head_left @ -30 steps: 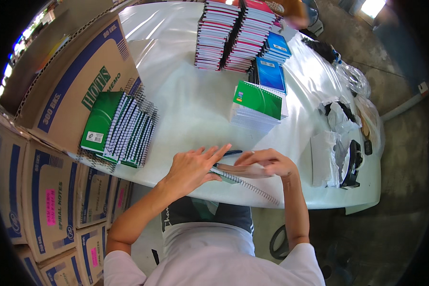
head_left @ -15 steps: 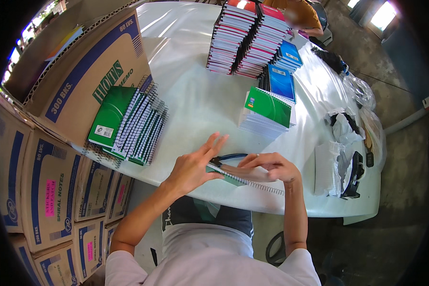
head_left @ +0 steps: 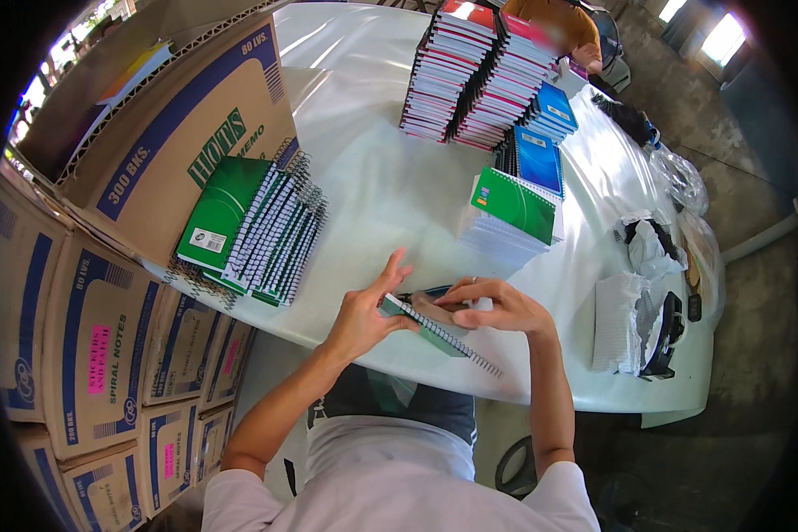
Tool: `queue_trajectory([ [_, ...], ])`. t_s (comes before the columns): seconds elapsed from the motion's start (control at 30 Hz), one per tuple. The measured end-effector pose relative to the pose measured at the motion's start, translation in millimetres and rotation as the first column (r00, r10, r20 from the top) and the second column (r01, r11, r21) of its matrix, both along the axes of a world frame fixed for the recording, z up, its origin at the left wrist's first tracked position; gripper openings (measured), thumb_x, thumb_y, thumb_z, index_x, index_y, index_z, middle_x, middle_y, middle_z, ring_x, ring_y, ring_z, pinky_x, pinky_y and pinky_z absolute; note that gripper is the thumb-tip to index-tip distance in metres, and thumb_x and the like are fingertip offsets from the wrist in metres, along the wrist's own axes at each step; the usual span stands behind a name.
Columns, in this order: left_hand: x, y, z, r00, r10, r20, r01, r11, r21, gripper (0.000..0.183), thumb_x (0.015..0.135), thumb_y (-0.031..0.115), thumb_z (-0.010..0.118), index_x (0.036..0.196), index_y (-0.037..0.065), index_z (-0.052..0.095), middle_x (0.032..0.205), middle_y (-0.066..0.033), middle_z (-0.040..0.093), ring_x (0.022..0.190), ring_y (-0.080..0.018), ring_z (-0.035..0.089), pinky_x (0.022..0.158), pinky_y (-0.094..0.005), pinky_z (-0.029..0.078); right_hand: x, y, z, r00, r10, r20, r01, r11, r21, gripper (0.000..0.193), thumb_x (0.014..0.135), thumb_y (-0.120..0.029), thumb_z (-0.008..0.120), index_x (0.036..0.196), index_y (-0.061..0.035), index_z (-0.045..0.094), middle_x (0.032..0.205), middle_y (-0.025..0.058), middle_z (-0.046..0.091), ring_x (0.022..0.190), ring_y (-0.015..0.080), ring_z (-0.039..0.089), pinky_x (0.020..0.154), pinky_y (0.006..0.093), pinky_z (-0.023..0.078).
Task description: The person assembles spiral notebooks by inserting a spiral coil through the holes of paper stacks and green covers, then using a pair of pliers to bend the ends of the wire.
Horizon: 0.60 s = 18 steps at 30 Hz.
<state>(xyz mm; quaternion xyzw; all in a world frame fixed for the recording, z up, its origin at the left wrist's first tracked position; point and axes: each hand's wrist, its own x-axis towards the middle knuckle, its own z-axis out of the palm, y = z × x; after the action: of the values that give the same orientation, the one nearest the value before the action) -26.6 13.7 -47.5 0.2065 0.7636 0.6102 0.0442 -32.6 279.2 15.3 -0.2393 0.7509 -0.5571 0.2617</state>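
Tabletop (head_left: 363,195): box (head_left: 177,151) left, red stacks (head_left: 446,75) beyond.
At its near edge, the left hand (head_left: 361,316) clamps fingers on a green notebook (head_left: 441,341); the right hand (head_left: 504,306) curls fingers over it, grip unclear; the loose coil (head_left: 486,363) is shorter than before.

The big table (head_left: 368,195) is white and shiny in spots. The floor (head_left: 683,97) is grey with a thin dark line on it. Far off at the top right, a bright patch (head_left: 723,41) glows white, but it is hard to tell if it is a window
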Motion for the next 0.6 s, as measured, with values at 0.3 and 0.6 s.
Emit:
queue_trajectory([
  [0.3, -0.7, 1.5, -0.8, 0.997, 0.026, 0.079, -0.030, 0.998, 0.052, 0.123, 0.061, 0.016, 0.091, 0.158, 0.019, 0.016, 0.144, -0.0193, 0.051, 0.122, -0.0287, 0.061, 0.095, -0.0346, 0.052, -11.9, -21.9, 9.3, 0.997, -0.033, -0.068, 0.040, 0.994, 0.099, 0.046, 0.087, -0.039, 0.070, 0.116, -0.0026, 0.071, 0.100, 0.0092, 0.068, 0.092, 0.0201, 0.060, 0.083, 0.0326, 0.046],
  [0.6, -22.8, -27.8, 13.6, 0.818, -0.369, 0.442, 0.324, 0.930, 0.177, 0.062, 0.087, 0.030, 0.074, 0.140, 0.007, 0.054, 0.146, -0.0130, 0.052, 0.122, -0.0233, 0.061, 0.102, -0.0331, 0.047, 23.0, 27.9, 21.3, 0.874, -0.202, -0.442, 0.418, 0.776, 0.472, 0.043, 0.081, -0.035, 0.077, 0.112, -0.0039, 0.073, 0.107, 0.0139, 0.065, 0.104, 0.0280, 0.058, 0.092, 0.0375, 0.043],
])
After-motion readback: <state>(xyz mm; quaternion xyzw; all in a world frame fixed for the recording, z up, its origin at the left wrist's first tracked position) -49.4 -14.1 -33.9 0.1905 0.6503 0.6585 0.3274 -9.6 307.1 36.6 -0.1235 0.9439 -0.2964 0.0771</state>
